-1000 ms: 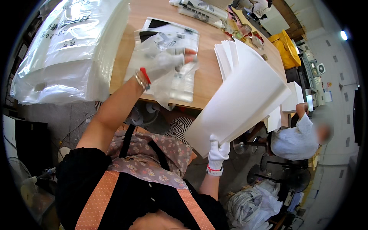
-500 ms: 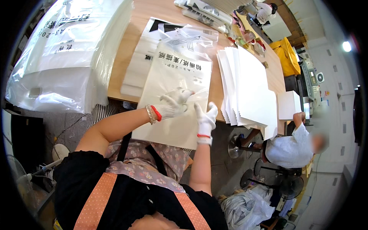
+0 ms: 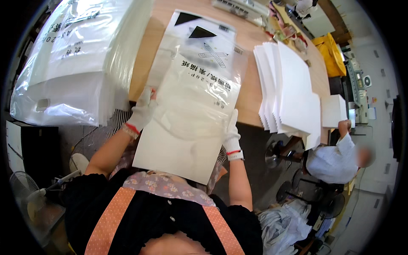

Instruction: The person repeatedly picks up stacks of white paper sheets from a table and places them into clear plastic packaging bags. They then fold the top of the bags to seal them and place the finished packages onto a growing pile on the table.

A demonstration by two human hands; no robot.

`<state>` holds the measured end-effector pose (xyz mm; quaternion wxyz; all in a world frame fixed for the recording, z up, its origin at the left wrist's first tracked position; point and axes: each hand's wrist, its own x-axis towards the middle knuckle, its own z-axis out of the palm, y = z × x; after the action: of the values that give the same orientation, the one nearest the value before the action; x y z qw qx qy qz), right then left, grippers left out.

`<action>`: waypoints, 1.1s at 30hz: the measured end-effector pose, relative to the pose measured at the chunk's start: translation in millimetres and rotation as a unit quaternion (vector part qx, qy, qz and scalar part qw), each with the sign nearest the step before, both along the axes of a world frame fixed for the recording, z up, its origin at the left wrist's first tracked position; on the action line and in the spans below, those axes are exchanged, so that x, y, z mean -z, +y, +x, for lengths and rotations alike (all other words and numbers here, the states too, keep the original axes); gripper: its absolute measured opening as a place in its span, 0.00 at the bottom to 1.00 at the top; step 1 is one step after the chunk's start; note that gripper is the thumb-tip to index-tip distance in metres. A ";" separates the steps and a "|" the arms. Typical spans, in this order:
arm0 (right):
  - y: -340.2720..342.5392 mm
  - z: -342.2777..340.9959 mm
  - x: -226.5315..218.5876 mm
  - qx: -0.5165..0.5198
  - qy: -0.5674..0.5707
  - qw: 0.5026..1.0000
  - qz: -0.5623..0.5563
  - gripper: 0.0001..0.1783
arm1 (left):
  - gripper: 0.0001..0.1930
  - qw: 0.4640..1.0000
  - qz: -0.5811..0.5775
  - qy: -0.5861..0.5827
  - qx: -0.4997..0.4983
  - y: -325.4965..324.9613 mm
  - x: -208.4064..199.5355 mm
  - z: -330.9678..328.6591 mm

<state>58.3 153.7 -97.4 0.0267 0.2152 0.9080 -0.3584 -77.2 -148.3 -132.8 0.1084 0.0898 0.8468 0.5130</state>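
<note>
Left hand: my gloved left hand (image 3: 142,111) grips the left edge of the clear plastic bag (image 3: 199,91), fingers closed on the film.
Right hand: my gloved right hand (image 3: 232,135) clamps the right edge of the white paper stack (image 3: 176,146) where it enters the bag.
Bag and contents: the paper stack sits partly inside the clear plastic bag; its lower end sticks out past the near edge of the bench (image 3: 250,91) over my lap.
Bag position: it lies at the bench's near edge, mouth toward me, its far end resting on more flat printed bags (image 3: 199,29).
Big sack: a large plastic sack (image 3: 72,63) full of white sheets fills the left end of the bench.
Loose paper: fanned white sheets (image 3: 289,89) lie near the right edge, well apart from my hands.
Beyond the bench: another person (image 3: 335,157) sits at lower right.
</note>
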 end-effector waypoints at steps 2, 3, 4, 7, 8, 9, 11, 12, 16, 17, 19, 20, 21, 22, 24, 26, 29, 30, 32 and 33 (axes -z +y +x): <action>-18.1 51.7 10.2 0.040 -0.002 0.995 -0.091 0.37 | 0.19 0.997 -0.055 0.030 0.050 -27.5 -14.6 48.7; -31.0 76.3 1.0 0.049 0.006 0.985 -0.163 0.36 | 0.20 0.993 -0.057 0.082 0.069 -41.2 -22.3 77.0; -46.6 104.7 -7.2 0.056 0.020 0.972 -0.226 0.36 | 0.20 0.978 -0.083 0.139 0.132 -60.5 -30.9 103.7; -83.7 166.2 -21.4 0.049 0.103 0.940 -0.321 0.35 | 0.22 0.953 -0.077 0.010 0.291 -108.3 -54.3 154.6; -92.5 184.1 -21.5 0.025 0.121 0.952 -0.279 0.34 | 0.22 0.950 0.070 -0.145 0.267 -117.3 -40.3 167.1; -95.2 188.6 -18.6 -0.033 0.125 0.969 -0.211 0.34 | 0.22 0.906 0.217 -0.295 0.212 -125.4 -11.4 188.5; -104.9 201.3 -9.0 -0.131 0.155 0.978 -0.041 0.33 | 0.21 0.908 0.266 -0.224 0.234 -119.0 -4.3 186.0; -108.0 199.2 -10.3 -0.163 0.177 0.969 0.061 0.33 | 0.21 0.939 0.173 -0.005 0.297 -98.6 -18.1 167.1; -63.2 152.8 -31.5 -0.008 0.128 0.987 0.099 0.31 | 0.10 0.992 0.015 -0.078 0.099 -58.5 -54.0 149.4; -52.9 158.6 -27.4 0.134 0.082 0.987 0.012 0.29 | 0.06 0.995 0.052 -0.073 0.040 -66.4 -26.7 145.8; -37.9 183.5 -14.0 0.002 0.055 0.992 0.116 0.28 | 0.09 0.944 0.228 -0.235 0.041 -49.4 -54.6 146.7; -30.5 187.6 -13.9 -0.016 0.037 0.998 0.051 0.27 | 0.10 0.944 0.238 -0.226 0.043 -40.0 -61.1 147.9; -24.4 190.8 -15.0 -0.041 0.014 0.999 -0.018 0.26 | 0.09 0.968 0.222 -0.095 0.073 -39.3 -22.2 150.0; -3.0 199.0 26.9 0.040 0.148 0.986 -0.063 0.22 | 0.07 0.969 0.221 -0.040 0.108 -24.4 -31.6 142.1; 7.7 171.4 50.7 0.275 0.222 0.868 -0.348 0.18 | 0.05 0.959 0.212 0.074 0.173 9.5 -65.3 127.3; 15.7 139.0 81.2 0.250 0.052 0.823 -0.508 0.21 | 0.07 0.930 0.193 0.181 0.256 29.5 -118.2 113.9; -79.5 87.1 3.7 0.169 0.178 0.779 -0.578 0.22 | 0.08 0.887 0.160 0.328 0.284 19.0 -198.8 92.6; -81.8 74.2 2.6 0.155 0.190 0.767 -0.594 0.23 | 0.09 0.867 0.137 0.387 0.281 8.4 -221.0 90.2; -90.6 29.6 -18.0 0.093 0.228 0.791 -0.560 0.23 | 0.03 0.902 0.377 0.012 0.210 -22.4 -232.1 96.3; -101.9 5.5 -42.5 0.046 0.257 0.822 -0.506 0.23 | 0.03 0.875 0.423 0.127 0.198 -44.2 -234.1 85.6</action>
<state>63.8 51.9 -54.9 -0.1194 0.1129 0.5620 -0.8106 8.4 -192.6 101.4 0.0507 0.3568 0.5202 0.7742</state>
